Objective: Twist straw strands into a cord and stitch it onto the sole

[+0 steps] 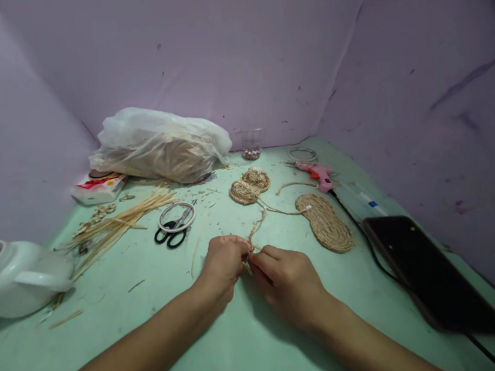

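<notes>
Both hands meet at the near middle of the green table. My left hand is closed, pinching a thin straw-coloured braided cord. Close beside it, my right hand also pinches the cord's near end, where fine strands show between the fingertips. The cord runs away from me toward a small coiled braided piece with two rounded lobes. Another braid links toward a sole-shaped woven piece at the right. The exact strands inside the fingers are partly hidden.
Scissors lie under a white ring left of my hands, near loose straw strips. A white pot stands far left. Behind are a plastic bag and a bead cup. Right are a pink glue gun and black tablet.
</notes>
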`<state>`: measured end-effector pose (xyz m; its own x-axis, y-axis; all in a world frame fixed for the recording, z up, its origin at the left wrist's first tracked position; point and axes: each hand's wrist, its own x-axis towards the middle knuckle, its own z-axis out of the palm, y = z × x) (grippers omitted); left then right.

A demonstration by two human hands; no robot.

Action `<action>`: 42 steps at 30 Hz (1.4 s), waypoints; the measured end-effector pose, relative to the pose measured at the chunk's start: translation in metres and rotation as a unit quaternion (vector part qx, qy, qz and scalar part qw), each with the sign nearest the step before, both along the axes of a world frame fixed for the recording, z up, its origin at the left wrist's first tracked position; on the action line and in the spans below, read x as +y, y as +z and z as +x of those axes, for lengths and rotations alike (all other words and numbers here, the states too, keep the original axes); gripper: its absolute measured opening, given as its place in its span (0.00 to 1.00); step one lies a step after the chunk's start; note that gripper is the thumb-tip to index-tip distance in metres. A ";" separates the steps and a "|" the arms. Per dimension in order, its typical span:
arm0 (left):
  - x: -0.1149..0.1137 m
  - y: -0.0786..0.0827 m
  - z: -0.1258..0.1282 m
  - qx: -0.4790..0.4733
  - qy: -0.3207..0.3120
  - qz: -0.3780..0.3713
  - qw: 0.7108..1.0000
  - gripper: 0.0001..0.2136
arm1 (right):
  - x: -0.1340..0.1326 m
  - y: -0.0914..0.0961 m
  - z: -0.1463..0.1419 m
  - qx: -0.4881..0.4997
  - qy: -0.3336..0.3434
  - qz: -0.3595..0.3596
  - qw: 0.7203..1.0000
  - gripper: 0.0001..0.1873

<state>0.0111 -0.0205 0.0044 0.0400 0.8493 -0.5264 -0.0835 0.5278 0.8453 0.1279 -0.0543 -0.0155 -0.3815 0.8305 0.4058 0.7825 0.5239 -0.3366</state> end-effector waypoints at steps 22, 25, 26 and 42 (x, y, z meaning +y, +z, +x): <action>-0.016 0.007 -0.002 0.116 -0.390 0.184 0.895 0.07 | 0.038 0.015 0.025 0.626 -0.161 -0.401 0.649 0.06; -0.020 0.006 -0.001 0.090 -0.402 0.195 0.890 0.08 | 0.037 0.013 0.020 0.614 -0.174 -0.398 0.659 0.06; -0.021 0.005 -0.001 0.080 -0.404 0.197 0.890 0.08 | 0.037 0.012 0.019 0.611 -0.176 -0.397 0.662 0.07; -0.014 -0.006 -0.004 0.149 -0.365 0.175 0.902 0.07 | 0.049 0.015 0.043 0.677 -0.157 -0.355 0.625 0.06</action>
